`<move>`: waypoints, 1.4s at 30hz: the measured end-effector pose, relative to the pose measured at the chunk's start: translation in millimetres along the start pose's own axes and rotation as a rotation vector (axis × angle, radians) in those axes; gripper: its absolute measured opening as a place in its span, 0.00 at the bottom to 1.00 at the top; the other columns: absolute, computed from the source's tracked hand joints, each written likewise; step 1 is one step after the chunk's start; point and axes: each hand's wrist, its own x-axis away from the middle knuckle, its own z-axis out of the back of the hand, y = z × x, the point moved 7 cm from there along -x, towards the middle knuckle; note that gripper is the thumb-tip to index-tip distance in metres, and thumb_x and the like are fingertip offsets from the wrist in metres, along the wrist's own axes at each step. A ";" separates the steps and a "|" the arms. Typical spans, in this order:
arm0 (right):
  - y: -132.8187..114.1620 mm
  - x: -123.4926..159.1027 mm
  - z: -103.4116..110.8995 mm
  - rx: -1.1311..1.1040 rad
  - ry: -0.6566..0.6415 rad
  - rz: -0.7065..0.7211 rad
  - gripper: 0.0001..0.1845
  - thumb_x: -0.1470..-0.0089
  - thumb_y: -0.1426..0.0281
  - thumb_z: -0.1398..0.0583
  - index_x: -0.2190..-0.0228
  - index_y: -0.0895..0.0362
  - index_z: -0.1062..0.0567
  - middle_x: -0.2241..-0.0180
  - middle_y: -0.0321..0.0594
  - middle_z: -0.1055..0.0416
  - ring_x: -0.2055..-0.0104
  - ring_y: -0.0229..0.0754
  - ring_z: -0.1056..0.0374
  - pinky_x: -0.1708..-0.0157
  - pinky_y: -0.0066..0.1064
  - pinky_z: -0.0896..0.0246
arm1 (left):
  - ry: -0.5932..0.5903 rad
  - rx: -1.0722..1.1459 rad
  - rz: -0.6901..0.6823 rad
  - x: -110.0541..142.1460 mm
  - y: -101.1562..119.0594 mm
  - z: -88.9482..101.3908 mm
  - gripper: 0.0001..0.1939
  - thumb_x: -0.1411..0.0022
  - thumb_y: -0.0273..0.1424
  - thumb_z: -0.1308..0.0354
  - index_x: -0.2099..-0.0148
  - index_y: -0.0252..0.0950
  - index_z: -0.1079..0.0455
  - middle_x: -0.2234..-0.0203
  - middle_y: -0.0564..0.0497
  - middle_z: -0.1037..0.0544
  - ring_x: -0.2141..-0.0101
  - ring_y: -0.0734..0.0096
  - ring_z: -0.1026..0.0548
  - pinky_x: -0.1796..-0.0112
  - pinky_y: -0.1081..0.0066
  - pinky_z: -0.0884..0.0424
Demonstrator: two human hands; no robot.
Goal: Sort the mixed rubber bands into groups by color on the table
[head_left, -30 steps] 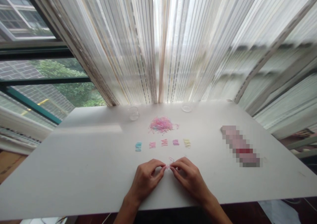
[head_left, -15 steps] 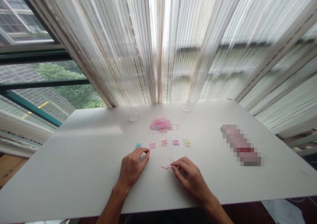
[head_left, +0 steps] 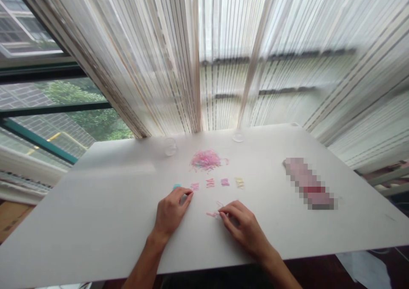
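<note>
My left hand (head_left: 171,210) rests over the table with thumb and forefinger pinched at the lower edge of the pink group of small rubber bands (head_left: 194,186). Whatever sits in that pinch is too small to make out. Partly behind this hand lies the blue group (head_left: 177,187). My right hand (head_left: 244,225) is closed at the fingertips on a few loose, thin, pinkish rubber bands (head_left: 211,214). The row goes on rightward with a coral group (head_left: 210,183), a purple group (head_left: 225,182) and a yellow group (head_left: 239,183).
A mixed heap of rubber bands (head_left: 206,160) lies behind the row. Farther back stand a clear round container (head_left: 170,147) and a clear lid-like disc (head_left: 238,136). A blurred-out pinkish object (head_left: 308,184) lies on the right of the white table (head_left: 96,221), before a striped curtain (head_left: 153,59).
My left hand has left the loose bands and moved left and forward to the pink group, now partly covering the blue one. My right hand has stayed by the loose bands.
</note>
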 end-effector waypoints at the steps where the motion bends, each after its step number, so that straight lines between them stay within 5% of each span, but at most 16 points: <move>1: -0.1 -0.1 -0.1 -0.002 -0.001 0.001 0.08 0.37 0.72 0.44 0.63 0.54 0.23 0.66 0.42 0.27 0.63 0.43 0.29 0.62 0.34 0.30 | 0.002 -0.009 0.012 -0.2 -1.3 -0.5 0.09 0.33 0.34 0.46 0.60 0.41 0.24 0.65 0.54 0.20 0.73 0.74 0.25 0.70 0.75 0.32; 20: 1.4 0.5 1.8 0.013 0.044 -0.006 0.08 0.36 0.71 0.44 0.63 0.53 0.25 0.66 0.42 0.28 0.63 0.44 0.30 0.63 0.35 0.31 | 0.069 -0.016 0.029 3.5 -1.7 -3.1 0.08 0.36 0.32 0.43 0.58 0.40 0.24 0.67 0.53 0.24 0.71 0.73 0.25 0.71 0.75 0.30; 28: 6.2 0.5 5.2 0.085 0.126 -0.022 0.07 0.38 0.72 0.44 0.63 0.54 0.25 0.67 0.41 0.28 0.64 0.44 0.31 0.63 0.35 0.31 | -0.246 0.168 -0.246 18.5 38.0 -18.2 0.07 0.36 0.31 0.41 0.57 0.40 0.24 0.64 0.50 0.22 0.67 0.71 0.23 0.65 0.74 0.28; 42: -3.7 2.2 -5.1 0.130 -0.027 0.089 0.07 0.38 0.71 0.41 0.57 0.53 0.25 0.63 0.42 0.28 0.60 0.45 0.32 0.60 0.39 0.32 | -0.326 0.408 -0.173 24.0 38.4 -23.2 0.08 0.31 0.32 0.45 0.59 0.39 0.25 0.65 0.51 0.21 0.70 0.74 0.25 0.65 0.76 0.29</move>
